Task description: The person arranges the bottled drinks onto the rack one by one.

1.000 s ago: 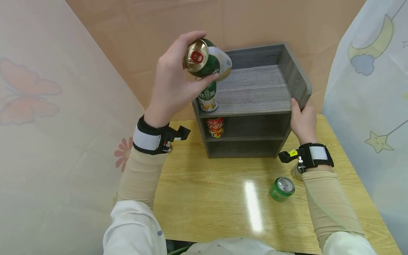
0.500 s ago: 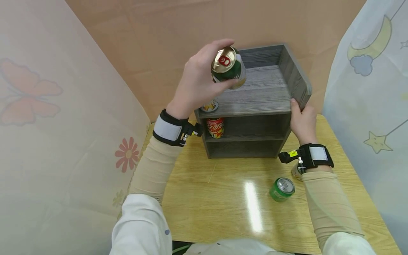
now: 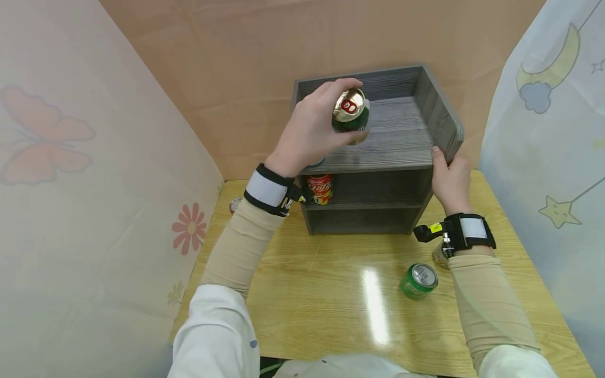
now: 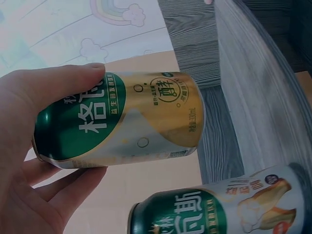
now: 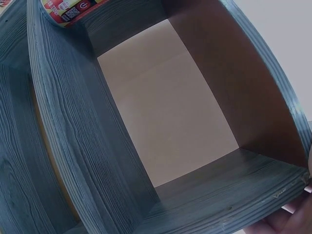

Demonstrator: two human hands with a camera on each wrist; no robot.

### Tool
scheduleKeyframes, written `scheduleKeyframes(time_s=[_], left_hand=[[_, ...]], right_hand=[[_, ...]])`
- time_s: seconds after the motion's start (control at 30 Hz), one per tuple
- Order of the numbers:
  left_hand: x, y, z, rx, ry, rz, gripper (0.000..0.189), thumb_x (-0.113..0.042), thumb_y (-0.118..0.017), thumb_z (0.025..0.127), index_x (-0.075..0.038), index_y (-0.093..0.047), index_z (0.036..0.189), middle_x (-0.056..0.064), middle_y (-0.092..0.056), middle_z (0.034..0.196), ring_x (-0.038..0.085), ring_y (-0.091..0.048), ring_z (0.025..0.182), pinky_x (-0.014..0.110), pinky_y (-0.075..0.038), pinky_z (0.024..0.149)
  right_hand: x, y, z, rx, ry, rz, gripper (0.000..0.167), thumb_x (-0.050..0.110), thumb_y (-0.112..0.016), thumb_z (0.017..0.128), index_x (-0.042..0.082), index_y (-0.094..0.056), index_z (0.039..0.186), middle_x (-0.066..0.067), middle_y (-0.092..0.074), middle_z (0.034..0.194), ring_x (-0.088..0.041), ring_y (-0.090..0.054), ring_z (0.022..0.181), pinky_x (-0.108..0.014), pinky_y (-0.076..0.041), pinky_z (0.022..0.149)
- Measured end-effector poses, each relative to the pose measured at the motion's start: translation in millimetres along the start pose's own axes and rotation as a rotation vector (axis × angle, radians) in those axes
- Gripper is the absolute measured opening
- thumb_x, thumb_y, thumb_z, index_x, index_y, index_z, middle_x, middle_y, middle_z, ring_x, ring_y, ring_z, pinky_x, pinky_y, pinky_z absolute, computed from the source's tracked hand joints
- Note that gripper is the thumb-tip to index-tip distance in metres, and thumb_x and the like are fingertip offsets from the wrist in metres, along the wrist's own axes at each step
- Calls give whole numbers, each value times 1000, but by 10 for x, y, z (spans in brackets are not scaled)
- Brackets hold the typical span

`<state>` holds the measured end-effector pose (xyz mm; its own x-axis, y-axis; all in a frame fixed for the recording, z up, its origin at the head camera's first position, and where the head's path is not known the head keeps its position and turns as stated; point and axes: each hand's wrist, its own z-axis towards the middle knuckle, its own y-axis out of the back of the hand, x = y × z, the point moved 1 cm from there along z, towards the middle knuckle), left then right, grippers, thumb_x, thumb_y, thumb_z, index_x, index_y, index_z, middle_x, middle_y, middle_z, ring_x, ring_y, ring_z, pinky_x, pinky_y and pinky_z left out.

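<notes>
My left hand grips a green, white and gold drink can, thumb on one side and fingers on the other. In the head view the can's gold lid with its red tab faces me, above the top of a grey wooden shelf unit. A second green and white can stands at the left of that top; my hand hides most of it in the head view. My right hand holds the unit's right side at the front edge, thumb over the corner. The middle shelf holds a red can at its left end.
A green can stands on the wooden table at front right. Another can is partly hidden by my right wrist. A can lid shows beside my left forearm. Printed sheets hang on both sides.
My left hand has moved right and slightly down with the green, white and gold can, from the unit's left edge to over its top. My right hand keeps its place on the side.
</notes>
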<state>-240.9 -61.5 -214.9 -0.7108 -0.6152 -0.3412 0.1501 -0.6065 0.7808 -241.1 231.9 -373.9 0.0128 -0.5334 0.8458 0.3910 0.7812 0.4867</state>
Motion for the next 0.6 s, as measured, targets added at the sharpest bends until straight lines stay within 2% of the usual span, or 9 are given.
scheduleKeyframes(time_s=[0.33,0.47,0.6], left_hand=[[67,-142,1,48,-11,100,70,-28,-84,84,-8,-52,143,6,-58,136,16,-54,123,17,-38,99],[98,-185,-3,69,-8,145,70,-30,-83,85,-10,-52,144,6,-58,136,22,-54,120,21,-39,99],[123,-220,-14,84,-4,177,70,-30,-83,85,-9,-52,144,7,-58,135,25,-53,118,25,-41,98]], right_hand=[[1,6,15,18,-15,-4,60,51,-37,106,-2,-58,120,-13,-47,91,-25,-45,82,-36,-34,65],[4,8,17,23,-12,5,60,51,-36,106,-3,-58,125,-13,-49,95,-25,-45,84,-36,-34,66],[4,11,14,19,-10,6,60,51,-37,106,-2,-58,123,-12,-49,93,-24,-45,82,-35,-34,66]])
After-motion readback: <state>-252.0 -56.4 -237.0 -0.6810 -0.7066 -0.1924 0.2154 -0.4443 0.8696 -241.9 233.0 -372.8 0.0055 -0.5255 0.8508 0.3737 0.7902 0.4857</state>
